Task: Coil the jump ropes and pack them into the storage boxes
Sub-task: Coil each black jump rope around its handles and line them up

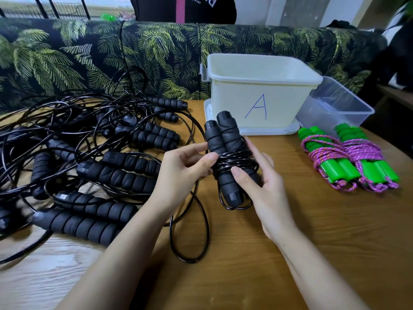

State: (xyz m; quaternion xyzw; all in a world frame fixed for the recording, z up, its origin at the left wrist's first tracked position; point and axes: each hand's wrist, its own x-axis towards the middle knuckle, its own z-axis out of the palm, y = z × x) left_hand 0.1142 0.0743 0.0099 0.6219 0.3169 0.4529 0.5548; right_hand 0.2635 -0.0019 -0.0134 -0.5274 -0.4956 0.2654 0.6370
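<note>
You held the black jump rope (225,153) up between both hands. Its two foam handles stood side by side, with the cord wound several turns around their middle. Your left hand (185,168) pinched the wound cord between thumb and forefinger on the bundle's left side. Your right hand (266,184) gripped it from the right, thumb pressed across the front of the handles and fingers reaching behind.

A loose loop of black cord (190,231) lay on the table (301,242) below your left wrist; whether it belonged to the held rope could not be told.

Just beyond your grip stood the white box (234,108) marked A, resting on its lid (272,131), with the clear box (339,108) just beside it on the right. Right of your grip lay two green-handled ropes (348,162), wrapped in purple cord. Left of it sprawled the pile of black ropes (100,166), uncoiled.
</note>
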